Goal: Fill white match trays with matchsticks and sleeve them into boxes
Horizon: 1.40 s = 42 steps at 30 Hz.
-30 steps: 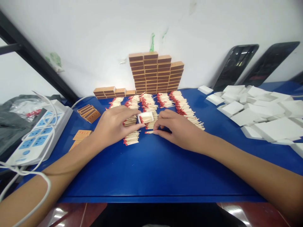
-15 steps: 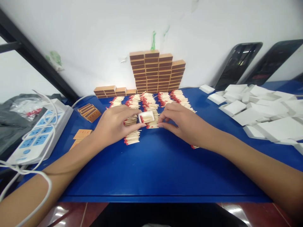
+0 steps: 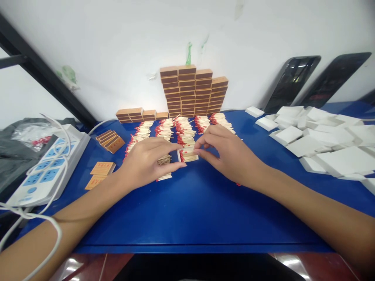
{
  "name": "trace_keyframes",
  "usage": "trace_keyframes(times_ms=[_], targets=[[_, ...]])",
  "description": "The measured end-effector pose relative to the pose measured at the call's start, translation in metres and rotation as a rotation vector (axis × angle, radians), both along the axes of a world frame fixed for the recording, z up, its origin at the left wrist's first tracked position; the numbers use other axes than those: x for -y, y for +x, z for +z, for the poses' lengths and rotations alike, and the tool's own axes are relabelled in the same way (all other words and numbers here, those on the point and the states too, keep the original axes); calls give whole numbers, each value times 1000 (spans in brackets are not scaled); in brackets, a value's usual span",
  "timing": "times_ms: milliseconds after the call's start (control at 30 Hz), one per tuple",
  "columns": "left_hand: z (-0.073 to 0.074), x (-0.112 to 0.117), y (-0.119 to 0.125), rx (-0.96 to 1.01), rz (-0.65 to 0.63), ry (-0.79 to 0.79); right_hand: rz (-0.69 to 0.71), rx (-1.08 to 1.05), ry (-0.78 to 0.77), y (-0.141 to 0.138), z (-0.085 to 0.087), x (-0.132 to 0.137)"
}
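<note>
A small white matchbox tray (image 3: 179, 155) with red-headed matches (image 3: 189, 155) in it lies in front of the middle match row. My left hand (image 3: 150, 159) has its thumb and forefinger at the two long sides of the tray, near its left end. At the right end, the thumb and forefinger of my right hand (image 3: 219, 150) are pinched close to the match ends; what lies between these fingertips is hidden. Rows of loose matches (image 3: 184, 130) spread behind and beside both hands. My left hand covers part of one row.
Stacked matchboxes (image 3: 187, 93) stand against the wall, with a lower stack (image 3: 131, 114) to their left. More boxes (image 3: 110, 141) and orange boxes (image 3: 101, 168) lie at left beside a power strip (image 3: 47, 168). White trays (image 3: 319, 136) are heaped at right, before dark panels (image 3: 293, 84).
The tray has moved slightly right and down, and more matches show in it. My left hand has shifted right with it. My right hand remains pinched at the tray's right end.
</note>
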State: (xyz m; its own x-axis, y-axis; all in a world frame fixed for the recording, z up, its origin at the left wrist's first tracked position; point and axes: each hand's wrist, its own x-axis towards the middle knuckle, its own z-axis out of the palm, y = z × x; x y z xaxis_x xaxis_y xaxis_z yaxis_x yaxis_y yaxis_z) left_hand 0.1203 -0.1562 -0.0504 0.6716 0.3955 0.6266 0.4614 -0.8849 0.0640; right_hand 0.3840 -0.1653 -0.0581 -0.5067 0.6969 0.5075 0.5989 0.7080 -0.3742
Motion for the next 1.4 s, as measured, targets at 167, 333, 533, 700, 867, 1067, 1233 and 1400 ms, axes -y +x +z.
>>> trace_keyframes(times_ms=[167,333,533,700,867,1067,1233,1400], targets=[[2,3,2,1,-9,8,28,-15,16,-3,-3,2],[1,0,-1,13,9,2,10,14,23,2,-2,-1],[0,1,0,2,-11,-6,43,19,-16,0,-4,-1],[0,0,0,8,16,28,29,-18,28,-2,-2,1],[1,-6,-7,43,173,86,32,-13,14,1,-2,-1],[-1,-9,-11,36,207,45,117,76,-73,0,-15,-3],[-1,-9,-10,20,208,35,108,78,-112,-1,-17,-2],[0,-7,-9,12,222,8,96,84,-114,0,-17,-3]])
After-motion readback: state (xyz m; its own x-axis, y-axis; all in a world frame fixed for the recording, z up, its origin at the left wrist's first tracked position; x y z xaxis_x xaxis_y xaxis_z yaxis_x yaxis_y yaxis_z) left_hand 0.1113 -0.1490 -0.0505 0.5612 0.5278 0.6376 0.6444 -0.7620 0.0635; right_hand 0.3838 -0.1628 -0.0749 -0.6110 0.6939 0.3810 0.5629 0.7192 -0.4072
